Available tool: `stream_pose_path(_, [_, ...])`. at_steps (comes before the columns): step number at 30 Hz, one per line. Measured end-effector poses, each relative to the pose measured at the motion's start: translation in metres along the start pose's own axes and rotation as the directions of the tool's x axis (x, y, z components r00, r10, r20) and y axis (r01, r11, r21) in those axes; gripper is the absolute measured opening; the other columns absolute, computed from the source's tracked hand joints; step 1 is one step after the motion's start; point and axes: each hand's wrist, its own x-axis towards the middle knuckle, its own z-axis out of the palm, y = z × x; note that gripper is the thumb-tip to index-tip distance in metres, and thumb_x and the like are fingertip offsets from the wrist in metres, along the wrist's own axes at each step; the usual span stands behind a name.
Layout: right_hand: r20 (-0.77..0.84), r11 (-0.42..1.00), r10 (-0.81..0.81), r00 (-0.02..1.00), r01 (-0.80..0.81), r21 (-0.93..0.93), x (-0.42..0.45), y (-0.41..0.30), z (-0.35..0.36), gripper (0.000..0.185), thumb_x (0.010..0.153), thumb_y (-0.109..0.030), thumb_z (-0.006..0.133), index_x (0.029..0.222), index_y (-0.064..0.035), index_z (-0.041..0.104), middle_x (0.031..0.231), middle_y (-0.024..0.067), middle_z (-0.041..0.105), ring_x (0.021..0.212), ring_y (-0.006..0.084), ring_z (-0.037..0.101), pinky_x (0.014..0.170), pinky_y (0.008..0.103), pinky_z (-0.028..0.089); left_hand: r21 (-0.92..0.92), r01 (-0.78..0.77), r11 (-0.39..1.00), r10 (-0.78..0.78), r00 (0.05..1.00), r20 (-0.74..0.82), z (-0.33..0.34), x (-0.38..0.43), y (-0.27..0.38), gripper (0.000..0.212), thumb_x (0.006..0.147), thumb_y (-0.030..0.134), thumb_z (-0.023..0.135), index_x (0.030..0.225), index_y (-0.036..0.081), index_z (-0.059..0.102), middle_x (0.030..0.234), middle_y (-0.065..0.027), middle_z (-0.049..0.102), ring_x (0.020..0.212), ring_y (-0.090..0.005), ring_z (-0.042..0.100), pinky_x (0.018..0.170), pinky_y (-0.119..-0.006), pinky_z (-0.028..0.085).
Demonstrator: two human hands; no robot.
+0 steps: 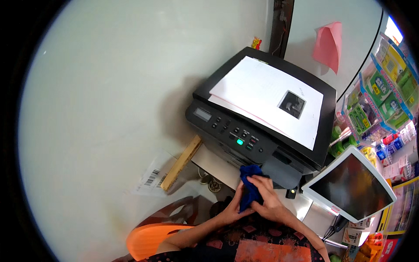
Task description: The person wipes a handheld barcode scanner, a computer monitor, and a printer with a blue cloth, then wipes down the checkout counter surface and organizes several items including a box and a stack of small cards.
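Observation:
A folded dark blue cloth (251, 190) is between my two hands, just in front of a black multifunction printer (226, 131). My left hand (231, 208) supports the cloth from its left side. Across its right side lie the fingers of my right hand (269, 199). One button on the printer's control panel glows green. On the printer lid lie white sheets of paper (255, 88), and a small dark rectangular object (292, 104) sits on top of them. Part of the cloth is hidden under my fingers.
A white-framed screen (352, 186) stands at the right, with shelves of packaged goods (379, 95) behind it. An orange chair (147, 240) is at the lower left. A wooden strip (181, 163) juts out beside the wall (98, 114). Pink paper (328, 46) hangs behind the printer.

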Motion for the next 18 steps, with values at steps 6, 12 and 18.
stream_pose_path(6, [0.161,0.985,-0.154,0.975,0.164,-0.051,0.012,-0.021,0.003,0.054,0.087,-0.014,0.063,0.136,-0.0056,0.043,0.144,0.0206,0.034,0.132,0.0360,0.035,0.107,0.0432,0.033,-0.307,-0.213,0.927,0.010,0.835,-0.550,-0.018,0.010,0.010,0.060,0.091,-0.002,0.051,0.145,0.014,0.028,0.125,-0.0077,0.052,0.112,-0.0196,0.052,0.094,-0.035,0.047])
stream_pose_path(12, [0.024,0.978,-0.140,0.990,0.142,-0.151,-0.006,-0.012,-0.003,0.040,0.084,-0.005,0.063,0.123,-0.0051,0.056,0.123,0.0152,0.055,0.108,0.0331,0.058,0.088,0.0383,0.050,0.366,-0.232,0.902,0.433,0.491,-0.756,-0.092,0.046,0.069,0.063,0.090,0.005,0.053,0.146,0.001,0.024,0.133,-0.0109,0.044,0.117,-0.0214,0.046,0.102,-0.036,0.035])
stream_pose_path(18, [-0.170,0.982,0.062,0.983,-0.091,-0.167,-0.027,-0.005,-0.005,0.033,0.083,-0.002,0.063,0.115,-0.0033,0.060,0.106,0.0155,0.063,0.097,0.0331,0.062,0.083,0.0384,0.051,0.836,-0.038,0.547,0.764,0.432,-0.480,-0.153,0.099,0.118,0.071,0.076,0.000,0.059,0.142,0.001,0.032,0.134,-0.0207,0.035,0.124,-0.0313,0.038,0.102,-0.040,0.035])
